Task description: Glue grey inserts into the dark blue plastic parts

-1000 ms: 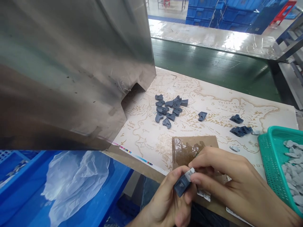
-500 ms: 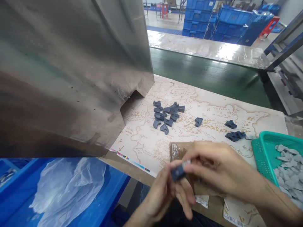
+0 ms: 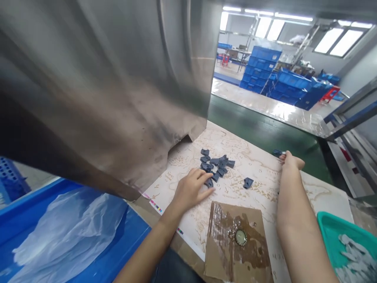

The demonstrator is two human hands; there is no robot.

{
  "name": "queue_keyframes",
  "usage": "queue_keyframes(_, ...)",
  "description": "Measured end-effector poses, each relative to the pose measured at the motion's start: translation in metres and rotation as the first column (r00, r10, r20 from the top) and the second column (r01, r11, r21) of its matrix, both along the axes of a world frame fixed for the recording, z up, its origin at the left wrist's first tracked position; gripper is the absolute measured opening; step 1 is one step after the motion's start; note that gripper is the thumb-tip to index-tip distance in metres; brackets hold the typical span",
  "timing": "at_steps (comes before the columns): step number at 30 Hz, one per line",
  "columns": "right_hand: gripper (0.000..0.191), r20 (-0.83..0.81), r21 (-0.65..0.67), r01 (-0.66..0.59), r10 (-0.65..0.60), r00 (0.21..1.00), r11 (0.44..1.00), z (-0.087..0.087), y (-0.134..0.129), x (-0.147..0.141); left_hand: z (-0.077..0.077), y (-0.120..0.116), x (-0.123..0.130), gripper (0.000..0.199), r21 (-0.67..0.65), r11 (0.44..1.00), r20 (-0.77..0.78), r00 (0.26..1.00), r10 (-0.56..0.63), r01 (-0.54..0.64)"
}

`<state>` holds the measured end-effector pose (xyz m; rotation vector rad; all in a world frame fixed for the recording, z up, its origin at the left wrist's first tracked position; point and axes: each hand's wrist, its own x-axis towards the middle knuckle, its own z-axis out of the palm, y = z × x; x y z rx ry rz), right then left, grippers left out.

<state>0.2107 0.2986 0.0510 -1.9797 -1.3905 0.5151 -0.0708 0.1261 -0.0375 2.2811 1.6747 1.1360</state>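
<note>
My left hand [image 3: 193,189] reaches to the near edge of a group of dark blue-grey plastic pieces [image 3: 223,161]. Its thumb and forefinger are apart around one piece [image 3: 209,183], which still lies on the map-printed sheet [image 3: 188,214]. Over the near edge of the green conveyor belt [image 3: 244,120], my right hand [image 3: 290,160] is closed on another dark plastic piece [image 3: 277,152], with a small pale bit showing at the fingertips. A single dark piece [image 3: 247,182] lies between the two hands.
A brown cardboard square [image 3: 220,251] with glossy wet-looking patches and a small round dish [image 3: 240,237] lies in front. A green basket [image 3: 321,220] of grey pieces stands right. A metal panel [image 3: 118,98] overhangs the left, above a blue bin [image 3: 138,228] with plastic film.
The hands have parted. My right hand has carried a dark piece away to the belt's edge; my left has moved to the group of pieces. The view has tilted up.
</note>
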Motion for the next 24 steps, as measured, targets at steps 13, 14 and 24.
queue_keyframes(13,0.016,0.609,-0.457,0.092,0.236,0.757,0.884,0.096,-0.019,0.032,-0.001,-0.011,-0.001,0.032,-0.051,0.994,0.276,0.958,-0.078,0.096)
queue_keyframes(14,0.015,0.607,-0.507,0.044,0.320,0.727,0.861,0.102,-0.029,0.031,0.000,-0.012,-0.001,0.030,-0.083,0.991,0.353,0.933,-0.065,0.101)
queue_keyframes(24,0.012,0.419,-0.599,-0.446,0.735,0.533,0.665,0.075,-0.171,-0.001,0.004,-0.017,0.002,0.042,-0.337,0.910,0.839,0.517,0.172,0.244)
